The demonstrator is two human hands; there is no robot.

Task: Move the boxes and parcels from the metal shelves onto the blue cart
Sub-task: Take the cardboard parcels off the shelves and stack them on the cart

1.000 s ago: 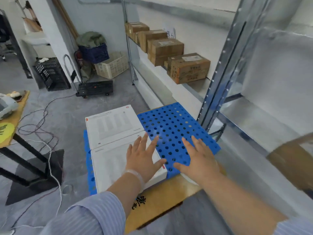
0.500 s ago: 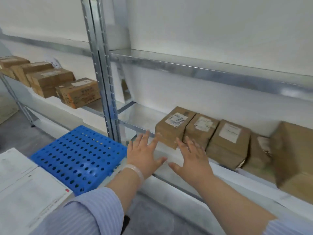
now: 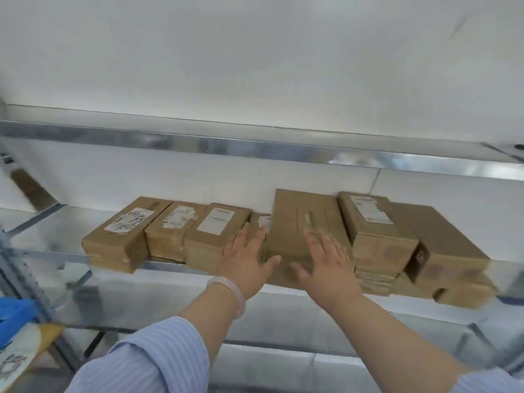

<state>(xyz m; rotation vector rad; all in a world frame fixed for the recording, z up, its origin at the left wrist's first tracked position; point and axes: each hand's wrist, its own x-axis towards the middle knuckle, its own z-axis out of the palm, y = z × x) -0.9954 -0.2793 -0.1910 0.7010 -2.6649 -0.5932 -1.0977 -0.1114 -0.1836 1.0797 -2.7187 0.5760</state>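
My left hand [image 3: 246,258] and right hand [image 3: 326,263], fingers spread apart and holding nothing, face the large brown box [image 3: 303,211] at twelve o'clock on the metal shelf [image 3: 51,225]; blue cart [image 3: 14,313] at eight o'clock

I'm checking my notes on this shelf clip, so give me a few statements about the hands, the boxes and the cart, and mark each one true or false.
1. The left hand and right hand are both open, fingers spread. True.
2. The bracelet is on the right wrist. False: it is on the left wrist.
3. The leftmost box on the metal shelf has no label. False: white labels are on its top.
4. The blue cart shows at the lower left edge. True.
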